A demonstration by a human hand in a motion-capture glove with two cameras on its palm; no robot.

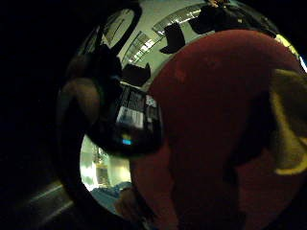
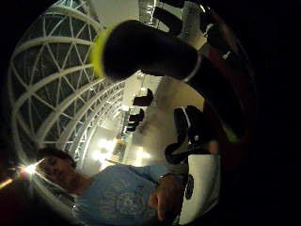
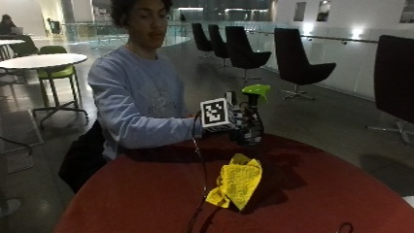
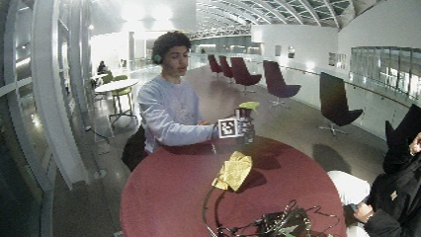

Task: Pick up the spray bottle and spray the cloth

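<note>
Grasping the spray bottle (image 3: 251,121) above the red table (image 3: 323,194), the gloved right hand (image 3: 238,124) risks misdirecting spray: the yellow cloth (image 3: 236,185) lies apart.

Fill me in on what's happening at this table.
A person sits at a round red table with the gloved right hand wrapped around a dark spray bottle with a green trigger head. The bottle is upright at the table's far edge; whether it is lifted off the surface is hard to tell. A crumpled yellow cloth lies on the table nearer the camera, apart from the bottle.
</note>
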